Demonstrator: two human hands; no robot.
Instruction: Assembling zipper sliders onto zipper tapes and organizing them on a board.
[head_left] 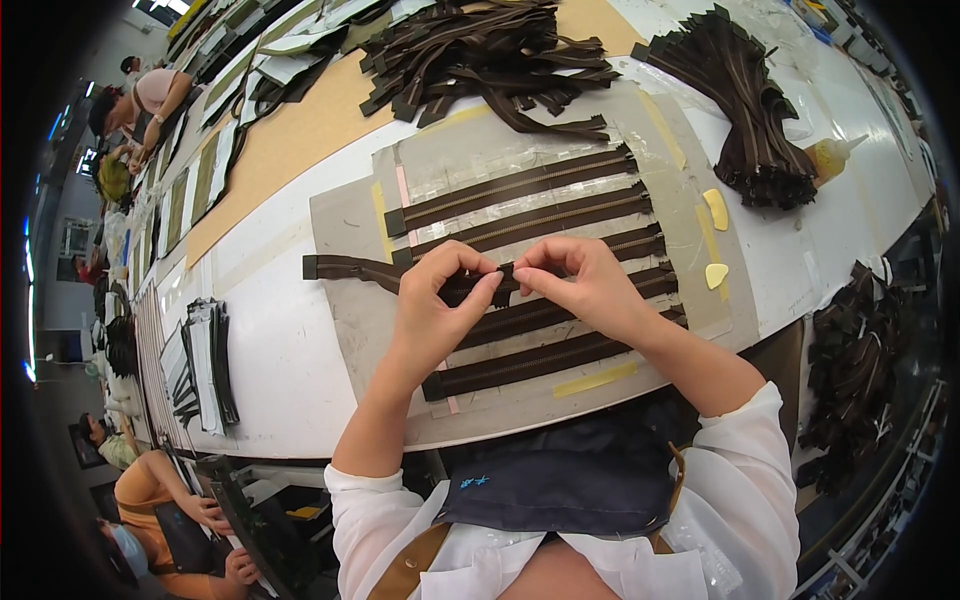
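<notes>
A dark brown zipper [350, 268] is stretched between my two hands above a grey board [345, 335], its left end sticking out past the board's edge. My left hand [437, 305] pinches the zipper between thumb and forefinger. Close beside it, my right hand [590, 290] pinches the zipper's other end, fingertips almost meeting the left ones. Under and around my hands, several brown zippers [530, 188] lie side by side across the board, roughly parallel. My hands and forearms cover parts of the middle rows.
Beyond the board lies a loose heap of zippers [480, 55]. At right are a tied zipper bundle [740, 125], a glue bottle [832, 156] and small yellow pieces [716, 277]. More zippers [850, 380] hang low right. Fabric strips [208, 360] lie left; other people work farther left.
</notes>
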